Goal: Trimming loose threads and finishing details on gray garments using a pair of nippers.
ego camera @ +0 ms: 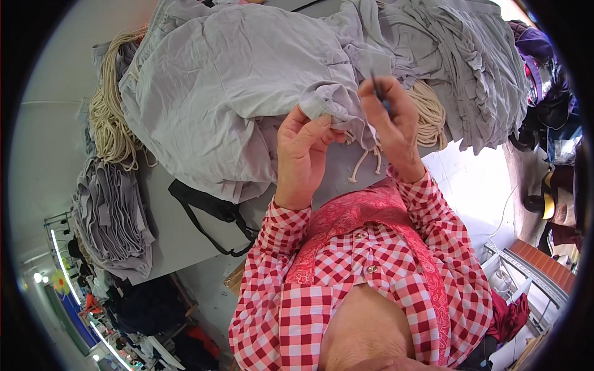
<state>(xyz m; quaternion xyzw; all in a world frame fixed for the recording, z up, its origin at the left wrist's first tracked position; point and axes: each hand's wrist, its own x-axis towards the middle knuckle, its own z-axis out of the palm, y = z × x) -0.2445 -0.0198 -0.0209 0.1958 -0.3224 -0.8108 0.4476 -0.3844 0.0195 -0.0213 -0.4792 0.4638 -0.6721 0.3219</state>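
A pale grey cloth garment (209, 65) with an elasticated edge lies spread on the table. My left hand (306, 148) pinches a gathered end of it (325, 99) between thumb and fingers. Just right of that end, my right hand (392, 120) is closed around a small, slim dark tool (378, 90) with a blue part; it is blurred, so its kind cannot be told. Knotted ends of cream cord (359, 167) hang below the cloth, between my hands. A bundle of cream cord (427, 116) lies right of my right hand.
More grey garments (473, 69) are heaped at the right. At the left are a cord bundle (111, 120) and a stack of folded grey cloth (113, 218). A black bag with a strap (204, 199) lies on the grey table (174, 246). A brick-red slatted surface (540, 264) stands at lower right.
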